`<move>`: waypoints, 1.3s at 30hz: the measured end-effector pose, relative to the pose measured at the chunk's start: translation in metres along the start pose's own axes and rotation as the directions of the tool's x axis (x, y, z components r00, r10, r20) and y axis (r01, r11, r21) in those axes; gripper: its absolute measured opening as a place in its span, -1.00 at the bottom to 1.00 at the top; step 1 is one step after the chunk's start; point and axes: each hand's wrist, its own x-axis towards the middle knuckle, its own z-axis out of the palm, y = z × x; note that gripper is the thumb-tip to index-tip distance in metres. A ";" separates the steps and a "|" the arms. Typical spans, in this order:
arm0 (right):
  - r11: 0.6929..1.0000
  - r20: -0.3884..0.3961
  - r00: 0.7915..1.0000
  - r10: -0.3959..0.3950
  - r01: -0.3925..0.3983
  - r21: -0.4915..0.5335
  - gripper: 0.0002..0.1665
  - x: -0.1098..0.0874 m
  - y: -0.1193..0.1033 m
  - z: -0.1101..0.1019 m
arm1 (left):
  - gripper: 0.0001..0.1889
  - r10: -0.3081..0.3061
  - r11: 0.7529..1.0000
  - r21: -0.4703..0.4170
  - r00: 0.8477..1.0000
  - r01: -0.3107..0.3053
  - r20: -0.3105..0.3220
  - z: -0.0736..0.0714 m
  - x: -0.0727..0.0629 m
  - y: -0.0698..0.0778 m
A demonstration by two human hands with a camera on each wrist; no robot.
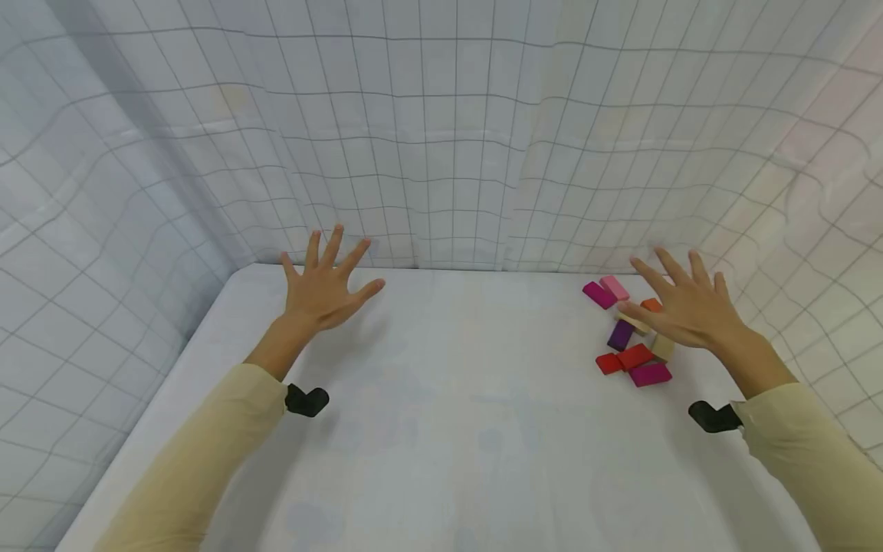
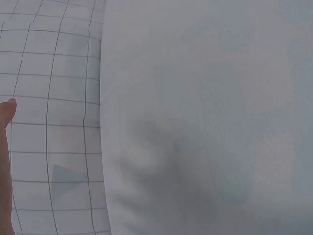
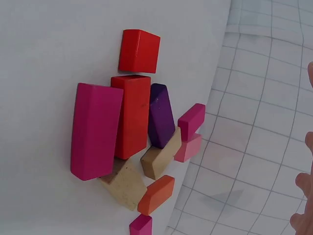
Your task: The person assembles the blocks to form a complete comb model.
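My left hand (image 1: pixel 317 295) hovers over the far left part of the white table, fingers straight and spread, holding nothing. Only a bit of its thumb (image 2: pixel 7 113) shows in the left wrist view. At the far right, my right hand (image 1: pixel 693 307) is spread wide above a loose cluster of wooden blocks, partly covering them in the head view. The right wrist view shows a long magenta block (image 3: pixel 96 131) against a long red block (image 3: pixel 132 117), with a small red block (image 3: pixel 139 51), a purple block (image 3: pixel 161 115), tan blocks (image 3: pixel 124 183), an orange block (image 3: pixel 156 194) and a pink block (image 3: pixel 188 148) around them.
A white sheet with a dark grid (image 1: pixel 455 153) hangs behind the table and along both sides. The white table (image 1: pixel 469 414) ends at a straight far edge close to the sheet. Dark devices (image 1: pixel 306 400) stick out at both sleeve cuffs.
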 end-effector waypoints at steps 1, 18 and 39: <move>1.000 0.001 1.000 0.000 0.000 0.003 0.13 -0.002 0.001 0.000 | -0.08 0.006 1.000 -0.009 1.000 -0.006 0.003 0.000 0.002 0.003; 0.998 -0.050 0.999 -0.006 0.009 0.065 0.07 -0.038 0.024 0.032 | -0.13 0.223 0.970 -0.103 0.975 -0.222 -0.008 0.013 0.034 0.088; 0.987 -0.002 1.000 0.006 -0.006 0.163 0.10 -0.076 0.042 0.074 | -0.16 0.466 0.872 -0.273 0.859 -0.406 0.213 0.054 0.052 0.176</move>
